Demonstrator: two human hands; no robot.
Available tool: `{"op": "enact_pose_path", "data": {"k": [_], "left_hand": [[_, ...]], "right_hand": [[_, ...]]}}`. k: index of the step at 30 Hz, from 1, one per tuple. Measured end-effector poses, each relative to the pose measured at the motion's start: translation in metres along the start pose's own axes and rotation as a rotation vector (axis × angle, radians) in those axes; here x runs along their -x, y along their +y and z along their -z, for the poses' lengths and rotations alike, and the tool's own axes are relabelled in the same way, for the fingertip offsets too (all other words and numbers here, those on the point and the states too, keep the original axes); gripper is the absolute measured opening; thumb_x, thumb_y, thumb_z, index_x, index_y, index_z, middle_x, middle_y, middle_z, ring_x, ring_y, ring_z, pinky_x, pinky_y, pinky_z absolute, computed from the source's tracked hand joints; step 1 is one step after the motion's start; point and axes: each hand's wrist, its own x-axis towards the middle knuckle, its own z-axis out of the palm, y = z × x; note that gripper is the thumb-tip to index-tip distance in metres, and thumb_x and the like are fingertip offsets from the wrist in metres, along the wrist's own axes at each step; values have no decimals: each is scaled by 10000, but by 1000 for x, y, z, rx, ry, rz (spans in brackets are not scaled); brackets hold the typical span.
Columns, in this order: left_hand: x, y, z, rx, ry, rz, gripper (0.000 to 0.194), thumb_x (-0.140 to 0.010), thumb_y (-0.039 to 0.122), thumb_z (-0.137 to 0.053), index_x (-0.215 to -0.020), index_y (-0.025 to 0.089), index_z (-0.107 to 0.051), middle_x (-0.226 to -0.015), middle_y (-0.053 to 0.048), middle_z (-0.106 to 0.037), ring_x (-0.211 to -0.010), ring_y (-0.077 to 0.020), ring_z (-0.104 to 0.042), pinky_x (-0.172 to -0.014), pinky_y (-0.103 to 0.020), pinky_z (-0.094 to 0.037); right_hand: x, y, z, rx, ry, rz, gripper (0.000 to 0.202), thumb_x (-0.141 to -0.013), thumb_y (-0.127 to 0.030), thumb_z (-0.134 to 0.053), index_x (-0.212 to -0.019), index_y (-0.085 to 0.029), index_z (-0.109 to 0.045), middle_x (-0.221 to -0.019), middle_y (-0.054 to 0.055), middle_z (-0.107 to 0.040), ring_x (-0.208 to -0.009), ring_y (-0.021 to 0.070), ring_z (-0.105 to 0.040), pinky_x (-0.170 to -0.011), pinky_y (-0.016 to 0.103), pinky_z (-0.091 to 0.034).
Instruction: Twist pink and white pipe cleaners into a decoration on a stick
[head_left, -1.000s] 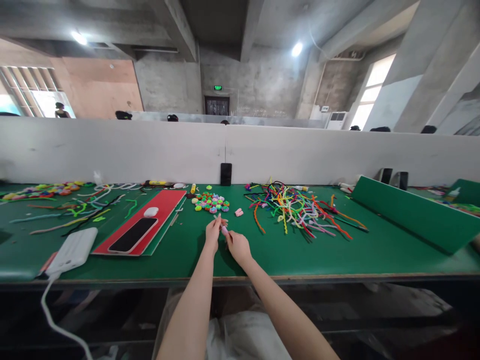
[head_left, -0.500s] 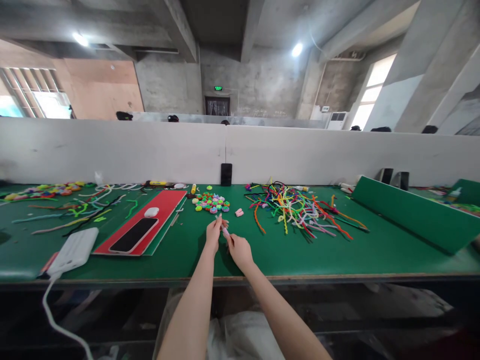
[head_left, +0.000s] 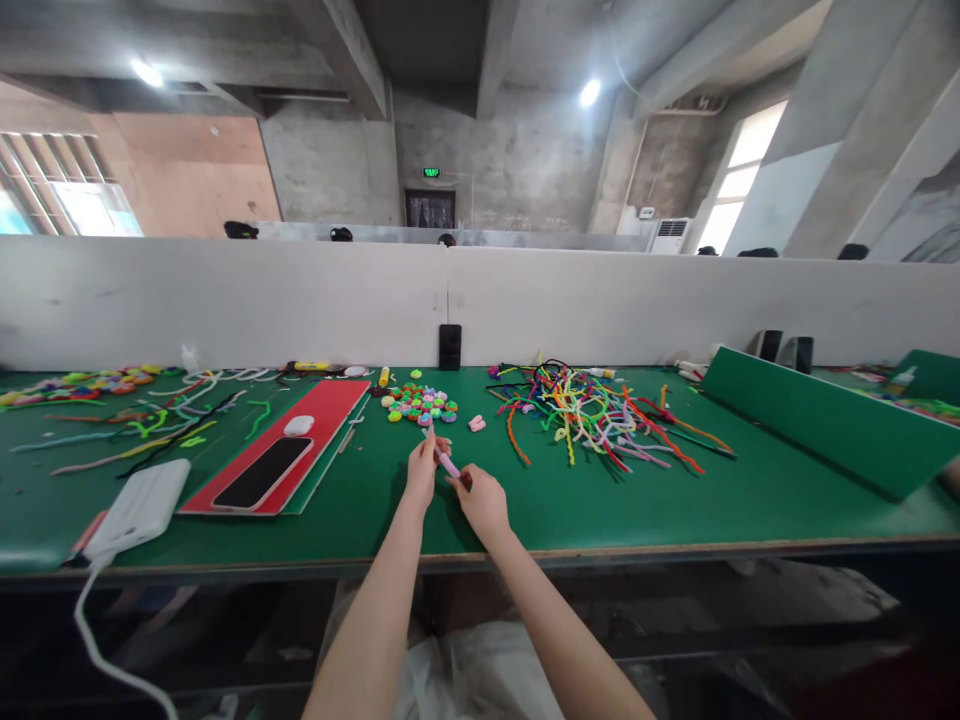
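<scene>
Between my two hands is a short pale pink fuzzy strip point(head_left: 448, 463), which looks like a pipe cleaner, slanting down to the right. My left hand point(head_left: 421, 470) pinches its upper end, fingers closed. At the lower end, the thumb and fingers of my right hand point(head_left: 482, 500) close on it. Just beyond my hands lies a cluster of small round colourful pieces point(head_left: 420, 403). A small folded pink piece point(head_left: 477, 423) rests to the right of that cluster. Further right is a tangled pile of many-coloured pipe cleaners point(head_left: 589, 410).
A red board point(head_left: 330, 425) at left carries a phone point(head_left: 264, 473) and a white case point(head_left: 299, 425). A power bank point(head_left: 142, 508) with a cable lies beside it. Another phone point(head_left: 450, 347) leans on the white partition point(head_left: 337, 300). A green panel point(head_left: 825, 420) stands at right.
My hands have drawn slightly apart, and more of the pink strip shows between them. The whole view has shifted a little.
</scene>
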Motion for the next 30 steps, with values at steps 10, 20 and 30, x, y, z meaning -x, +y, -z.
{"op": "enact_pose_path", "data": {"k": [10,20,30], "left_hand": [[32,23,4,-180,-166,4,347,-599,470,-646,-690,146,-562,-366,108,-342,-320,-35,-284,-348,-171,-208],[93,64,0,-202,-375,41,247,-689,385,-603,-686,160,-499,-438,62,-503,-398,-70,-450,-438,-186,-371],[129,103,-9,-171,-462,-5,211,-729,332,-587,-699,181,-442,-473,64,-522,-446,-87,-498,-486,-204,-415]], "right_hand": [[14,1,14,-9,80,67,121,-836,-241,-460,-838,-191,-571,-757,21,-614,-656,137,-585,-520,205,-328],[46,-1,80,-232,-39,229,246,-881,-268,-366,-802,-180,-582,-686,34,-585,-625,147,-536,-572,229,-355],[60,-24,105,-1103,-371,-168,380,-814,-506,-388,-598,-194,-364,-455,-96,-284,-291,42,-272,-295,171,-210]]}}
